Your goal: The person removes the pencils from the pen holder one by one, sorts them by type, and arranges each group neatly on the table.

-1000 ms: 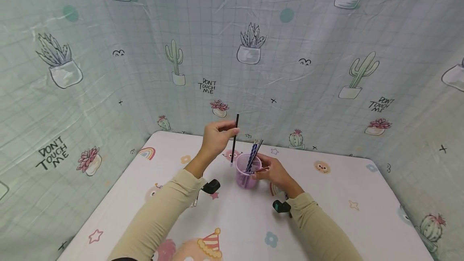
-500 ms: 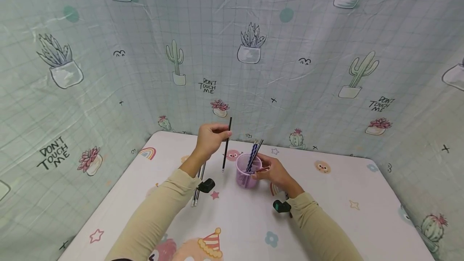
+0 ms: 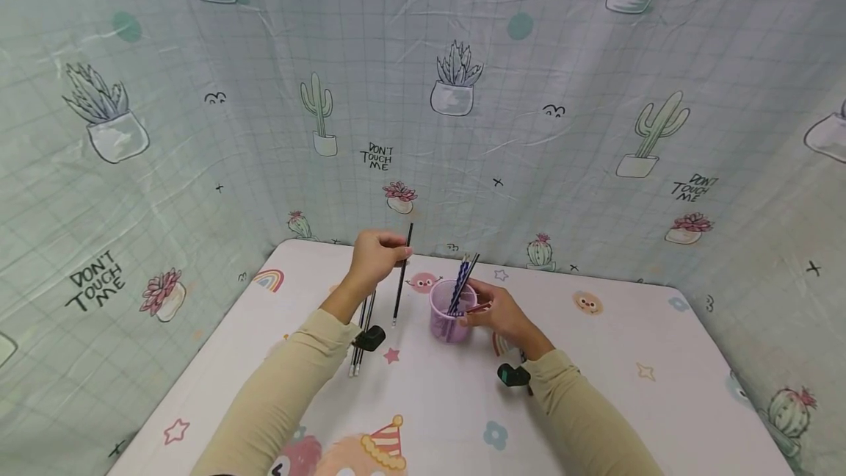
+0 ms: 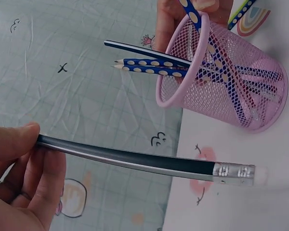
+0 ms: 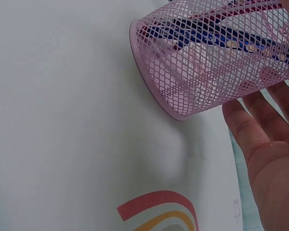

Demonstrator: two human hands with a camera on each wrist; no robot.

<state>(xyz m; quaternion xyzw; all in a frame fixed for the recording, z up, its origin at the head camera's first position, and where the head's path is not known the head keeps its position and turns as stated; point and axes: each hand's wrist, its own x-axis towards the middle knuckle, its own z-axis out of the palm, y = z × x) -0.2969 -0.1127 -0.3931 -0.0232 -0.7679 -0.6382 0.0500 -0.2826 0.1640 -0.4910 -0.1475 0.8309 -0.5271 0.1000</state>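
One slim black pencil with a white stripe (image 3: 400, 285) points metal-banded end down, apart from the cup, pinched high up by the left hand's (image 3: 375, 255) thumb and fingers, probably so the lower length is free. The pink metal-mesh cup (image 3: 441, 330) stands toward the back edge of the white tabletop (image 3: 581, 351), roughly midway along. The right hand (image 3: 499, 308) has fingers and thumb round it, I'd guess to keep it steady. Blue pencils with cream dots (image 4: 151, 62) lean inside. More dark pencils (image 3: 356, 369) lie between the left edge and the cup.
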